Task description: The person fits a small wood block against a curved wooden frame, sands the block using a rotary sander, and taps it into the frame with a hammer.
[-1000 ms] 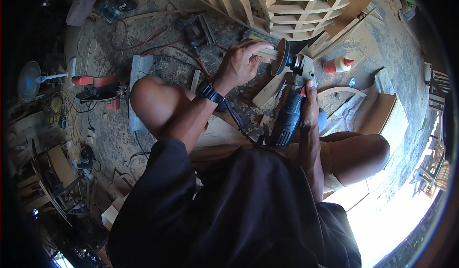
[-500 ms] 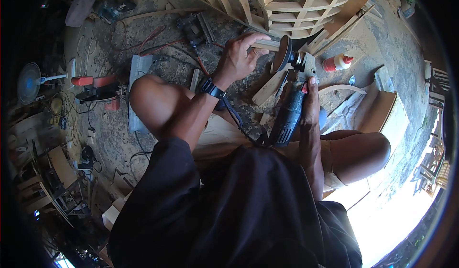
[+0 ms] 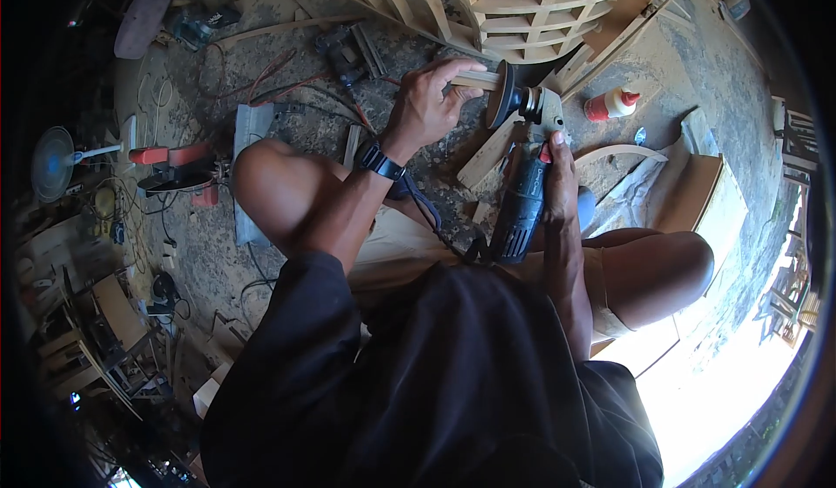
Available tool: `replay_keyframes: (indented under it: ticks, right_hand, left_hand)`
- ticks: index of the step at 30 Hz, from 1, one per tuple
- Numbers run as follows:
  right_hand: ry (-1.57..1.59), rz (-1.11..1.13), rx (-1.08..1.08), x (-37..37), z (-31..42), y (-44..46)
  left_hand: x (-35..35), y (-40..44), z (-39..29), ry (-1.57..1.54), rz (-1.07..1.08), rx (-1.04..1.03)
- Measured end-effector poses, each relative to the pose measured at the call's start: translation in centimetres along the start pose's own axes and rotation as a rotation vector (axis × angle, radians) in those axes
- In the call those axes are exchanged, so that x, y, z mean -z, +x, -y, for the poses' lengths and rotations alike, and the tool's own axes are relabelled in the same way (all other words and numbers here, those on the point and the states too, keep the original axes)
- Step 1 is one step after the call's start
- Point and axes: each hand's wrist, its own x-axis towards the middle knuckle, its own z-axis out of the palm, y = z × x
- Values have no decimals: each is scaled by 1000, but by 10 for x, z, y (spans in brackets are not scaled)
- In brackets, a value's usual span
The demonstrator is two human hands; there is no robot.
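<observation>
My left hand, with a dark watch on the wrist, pinches a short wooden piece between thumb and fingers. The far end of that piece meets the face of a round sanding disc. This disc is mounted on an angle grinder, which points away from my body. My right hand is wrapped round the grinder's body from the right, its thumb up near the metal head. Part of the right hand's grip is hidden behind the tool.
Ahead stands a ribbed wooden frame. A glue bottle with a red cap lies to the right, near a curved wooden strip. Another power tool and cables lie on the floor, and a fan stands left.
The whole view has shifted slightly. Both hands keep their holds, and the wooden piece stays against the disc, with only a slight change in the disc's angle.
</observation>
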Motion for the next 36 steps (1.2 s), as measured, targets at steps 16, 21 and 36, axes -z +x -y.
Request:
replay_keyframes:
  ticks: [16,21,36]
  right_hand:
    - [43,1,-22,6,-4,1]
    - [18,45,-30,8,-3,1]
    - [-3,11,27,7,1,0]
  left_hand:
    - [-3,-5,0,19,26,-2]
    - [-3,-5,3,35,30,-30]
    - [-4,-7,3,-3,44,-21]
